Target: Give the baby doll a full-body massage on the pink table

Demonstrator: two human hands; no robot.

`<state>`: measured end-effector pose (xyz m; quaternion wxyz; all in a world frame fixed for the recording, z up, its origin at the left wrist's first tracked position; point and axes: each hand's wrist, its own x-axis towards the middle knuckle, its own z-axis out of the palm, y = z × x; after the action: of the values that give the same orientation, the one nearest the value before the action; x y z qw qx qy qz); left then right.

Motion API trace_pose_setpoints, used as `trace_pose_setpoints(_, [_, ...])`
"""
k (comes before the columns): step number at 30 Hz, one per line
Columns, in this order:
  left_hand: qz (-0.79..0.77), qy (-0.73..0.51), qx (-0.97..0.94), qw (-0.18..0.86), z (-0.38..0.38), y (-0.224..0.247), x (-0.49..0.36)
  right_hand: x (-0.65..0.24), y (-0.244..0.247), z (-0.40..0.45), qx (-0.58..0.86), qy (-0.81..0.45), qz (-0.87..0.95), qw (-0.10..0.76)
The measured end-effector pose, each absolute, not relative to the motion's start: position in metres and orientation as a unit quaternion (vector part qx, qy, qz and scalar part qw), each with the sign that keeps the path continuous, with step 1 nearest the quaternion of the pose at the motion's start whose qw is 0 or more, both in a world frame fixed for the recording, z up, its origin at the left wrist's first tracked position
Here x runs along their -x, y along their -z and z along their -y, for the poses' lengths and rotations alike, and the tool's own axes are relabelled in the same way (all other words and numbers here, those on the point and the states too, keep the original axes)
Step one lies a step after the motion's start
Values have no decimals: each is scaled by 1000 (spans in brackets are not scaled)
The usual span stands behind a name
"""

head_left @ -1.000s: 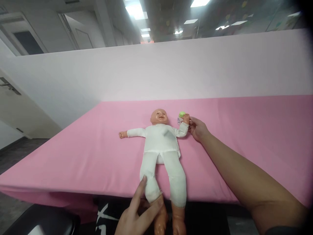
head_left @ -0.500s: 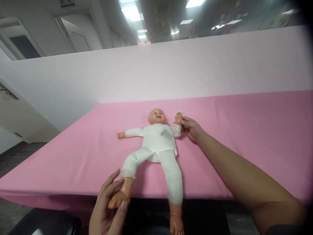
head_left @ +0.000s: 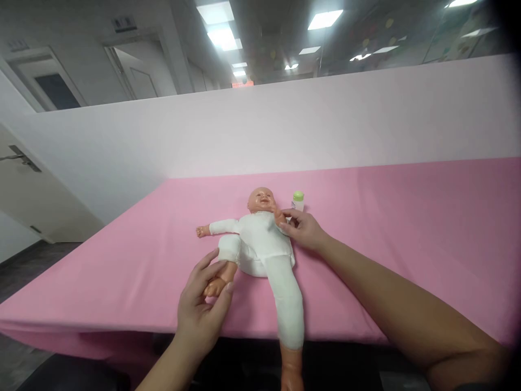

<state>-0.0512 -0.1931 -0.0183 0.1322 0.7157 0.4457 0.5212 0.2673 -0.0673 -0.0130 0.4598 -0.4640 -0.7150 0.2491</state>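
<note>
A baby doll (head_left: pixel 260 239) with a white cloth body and plastic head, hands and feet lies face up on the pink-covered table. My left hand (head_left: pixel 203 298) is closed round the doll's foot (head_left: pixel 222 279) on the left of the view, and that leg is bent up toward the body. With my right hand (head_left: pixel 303 228) I grip the doll's hand (head_left: pixel 280 218), which is folded in over the chest near the chin. The doll's other arm lies stretched out to the left. Its other leg hangs over the table's front edge.
A small bottle with a green cap (head_left: pixel 298 200) stands just beyond my right hand. The pink cloth (head_left: pixel 407 228) covers the table, which meets a white wall (head_left: pixel 325 125) at the back. A door (head_left: pixel 24 184) is at the left, and a dark seat (head_left: pixel 77 372) at lower left.
My left hand has pushed the doll's foot up and away from me, bending the leg. My right hand has brought the doll's hand inward to its chest, uncovering the bottle.
</note>
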Motion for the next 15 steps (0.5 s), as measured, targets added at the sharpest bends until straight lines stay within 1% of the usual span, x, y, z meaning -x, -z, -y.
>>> trace_pose_setpoints(3, [-456, -487, -731, 141, 170, 10, 35, -254, 9, 77, 438, -116, 801, 391])
trace_pose_setpoints(7, [-472, -443, -727, 228, 142, 7, 17, -248, 12, 78, 428, 2, 837, 342])
trace_pose_setpoints(10, [-468, -442, -720, 259, 132, 10, 11, -249, 17, 76, 436, 33, 840, 322])
trace_pose_setpoints(15, [-448, -450, -732, 245, 136, 17, 15, -250, 16, 74, 438, 20, 835, 331])
